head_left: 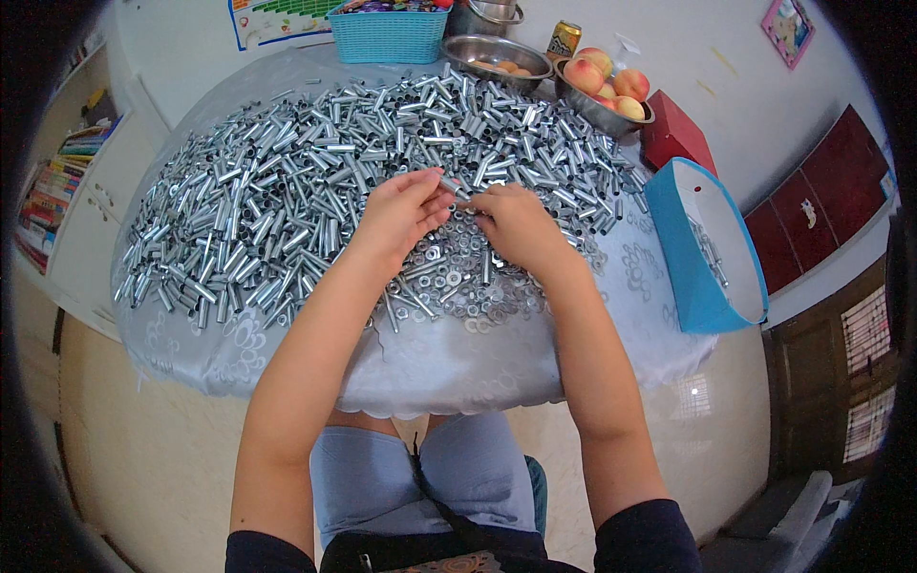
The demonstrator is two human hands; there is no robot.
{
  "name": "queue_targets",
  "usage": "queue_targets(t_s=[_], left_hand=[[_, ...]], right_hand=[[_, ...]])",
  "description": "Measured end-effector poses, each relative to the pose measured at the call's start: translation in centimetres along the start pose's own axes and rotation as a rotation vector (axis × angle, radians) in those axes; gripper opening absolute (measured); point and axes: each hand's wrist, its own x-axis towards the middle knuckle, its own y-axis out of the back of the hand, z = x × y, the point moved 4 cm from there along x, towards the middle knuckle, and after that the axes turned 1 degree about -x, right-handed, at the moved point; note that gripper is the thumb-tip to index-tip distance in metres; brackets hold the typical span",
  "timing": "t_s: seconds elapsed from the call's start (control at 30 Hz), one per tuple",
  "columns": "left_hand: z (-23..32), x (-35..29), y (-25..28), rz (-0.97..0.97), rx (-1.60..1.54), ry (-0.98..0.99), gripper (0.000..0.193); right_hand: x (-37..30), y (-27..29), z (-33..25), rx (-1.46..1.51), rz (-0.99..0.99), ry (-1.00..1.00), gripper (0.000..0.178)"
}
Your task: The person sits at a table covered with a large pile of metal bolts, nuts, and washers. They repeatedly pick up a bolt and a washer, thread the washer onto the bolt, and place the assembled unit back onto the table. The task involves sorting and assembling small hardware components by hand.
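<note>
left hand (399,212) and right hand (517,225) nearly meet, fingers (437,204) curled, forearms (320,344) slanting inward

The worktop (458,374) is wearing a shiny silver-grey cloth (642,329), scalloped along the near edge, and tubes (232,177) are honestly hogging most of it, lying every which way in one big heap. Washers (475,310) are lying loose toward the near middle, with a few nuts (439,283) mixing in. A blue bin (680,272) is sitting over at the right edge. Along the far side, a blue basket (387,43), an egg bowl (501,83) and a fruit bowl (594,111) are lining up left to right, with a red box (678,134) sitting just beside the last.
</note>
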Motion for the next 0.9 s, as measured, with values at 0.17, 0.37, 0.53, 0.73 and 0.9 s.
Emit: queue_targets(t_s=[0.17, 0.37, 0.53, 0.73, 0.9], left_hand=[[0.0, 0.0, 0.2, 0.01, -0.028, -0.001, 0.021], [-0.1, 0.1, 0.2, 0.013, -0.027, 0.003, 0.021], [-0.1, 0.1, 0.1, -0.005, -0.04, -0.013, 0.02], [-0.2, 0.1, 0.1, 0.006, -0.033, -0.004, 0.019], [-0.2, 0.0, -0.1, 0.007, -0.026, -0.006, 0.019]], right_hand=[[0.0, -0.3, 0.1, 0.033, 0.001, 0.029, 0.021], [0.0, -0.4, 0.1, -0.009, -0.004, -0.024, 0.019], [0.3, -0.6, 0.8, 0.04, 0.008, -0.087, 0.014], [0.6, -0.8, 1.0, 0.087, -0.018, -0.129, 0.014], [0.7, -1.0, 0.9, 0.02, -0.015, -0.158, 0.011]])
